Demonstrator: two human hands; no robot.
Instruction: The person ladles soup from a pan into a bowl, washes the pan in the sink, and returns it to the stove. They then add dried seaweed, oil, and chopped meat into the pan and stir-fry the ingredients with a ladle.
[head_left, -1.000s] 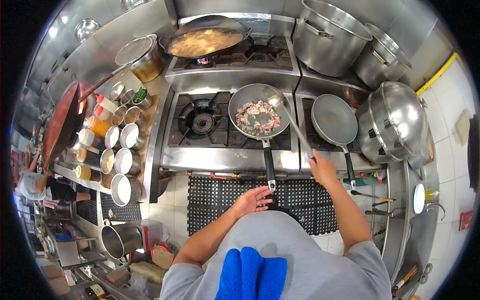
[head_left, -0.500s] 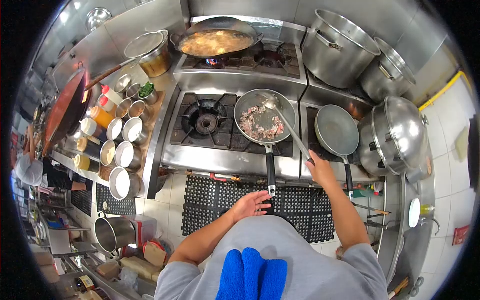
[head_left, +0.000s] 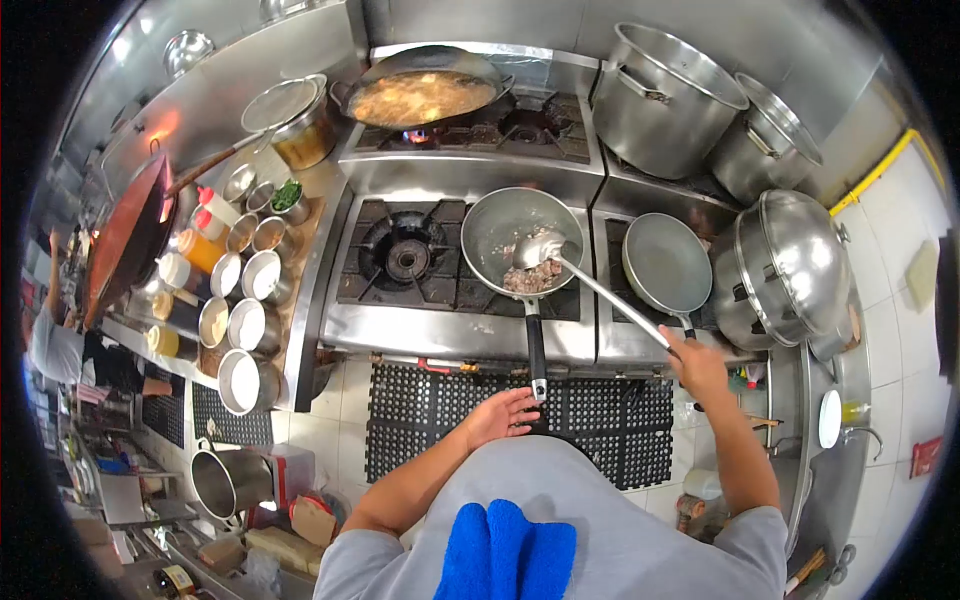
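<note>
Chopped meat (head_left: 530,278) lies in the near part of a grey frying pan (head_left: 490,232) on the front burner. My right hand (head_left: 697,368) is closed around the handle end of a long metal ladle (head_left: 612,297), whose bowl rests on the meat. Just by the tip of the pan's black handle (head_left: 536,355), my left hand (head_left: 500,417) has its fingers spread and grips nothing. A second grey pan (head_left: 667,262) sits on the burner to the right, with nothing in it.
A wok of bubbling oil (head_left: 425,98) sits over a flame at the back. Tall pots (head_left: 665,105) and a domed steamer (head_left: 785,265) stand right. Sauce bottles (head_left: 200,250) and metal containers (head_left: 254,325) line the left counter. A person (head_left: 60,345) is at far left.
My right hand has moved right and nearer my body with the ladle. The ladle's bowl has come from the pan's far side onto the meat, now gathered nearer the handle.
</note>
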